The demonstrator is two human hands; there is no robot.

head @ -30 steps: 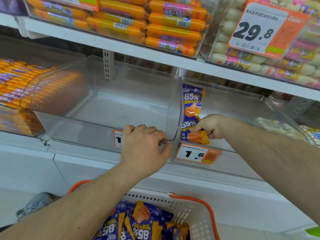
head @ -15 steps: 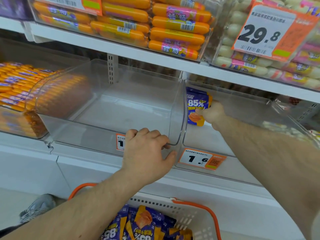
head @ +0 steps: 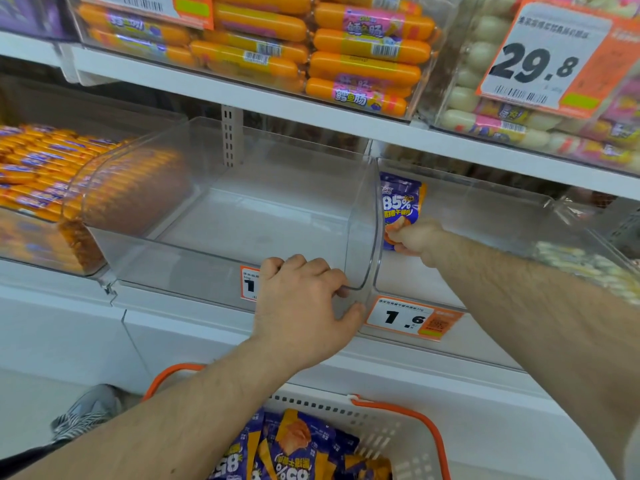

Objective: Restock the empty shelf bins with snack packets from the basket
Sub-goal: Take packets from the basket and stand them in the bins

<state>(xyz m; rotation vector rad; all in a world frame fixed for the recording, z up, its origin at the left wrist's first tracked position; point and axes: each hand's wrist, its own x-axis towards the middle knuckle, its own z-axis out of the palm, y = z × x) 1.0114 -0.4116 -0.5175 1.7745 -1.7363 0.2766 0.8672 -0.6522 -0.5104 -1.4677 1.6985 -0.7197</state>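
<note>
- The snack packet (head: 400, 206) is already in the right hand (head: 417, 239), pinched at its lower end by curled fingers, so it stands just above that hand and rises from it with its long axis upright, tilted only slightly.
- It hangs inside the right-hand clear bin (head: 485, 209), close against the wall shared with the empty bin (head: 221, 216), whose floor lies bare to the left of both hands.
- The left hand (head: 304, 299) sits lower and nearer the body, fingers curled over the front lip of the empty bin at its right corner, gripping it; it holds no packet.
- The right hand is clearly the nearer one, so I judge that the coming move is simply to set the packet down in the bin there.
- The packet is a flat purple pouch with "85%" in large white print and an orange patch near the pinched end.
- More of the same pouches lie in the basket (head: 398, 434), below and behind both hands.
</note>
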